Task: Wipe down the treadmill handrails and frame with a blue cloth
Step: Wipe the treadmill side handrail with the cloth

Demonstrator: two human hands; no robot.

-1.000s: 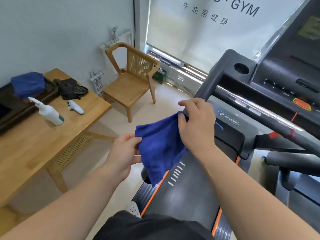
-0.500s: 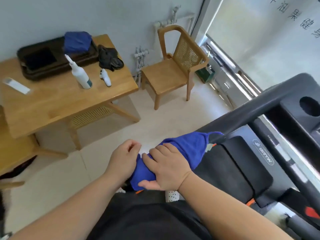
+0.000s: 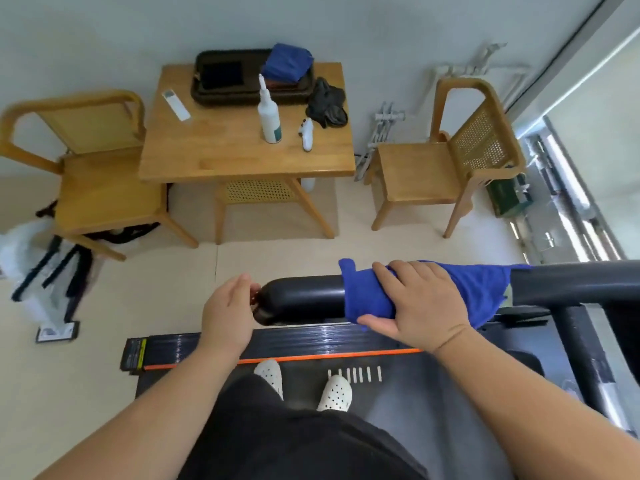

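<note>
My right hand (image 3: 415,306) is clamped on the cloth (image 3: 367,299), fingers over the top and thumb underneath; the cloth is wrapped round the rail (image 3: 301,296) near its free end, and a loose tail of it drapes along the bar toward the post (image 3: 581,344). My left hand (image 3: 228,306) holds nothing, fingers loosely extended, right at the rail's end cap; whether it touches the cap I cannot tell.

I judge this to be the handrail step, and early in the job; only this one rail is under the cloth, and the frame is not yet done. The next move calls for a tight wrap and a slide along the bar, out to the cap, then toward the post; my left hand sits in the path at the cap and should clear off; the loose tail may bunch under my palm.

Beyond the rail stands a table (image 3: 242,161) with a bottle (image 3: 269,116) and a tray (image 3: 197,95) carrying a spare cloth (image 3: 287,65); a chair (image 3: 433,174) stands beside it; all are well apart from the stroke. My feet are on the deck (image 3: 433,375) below.
</note>
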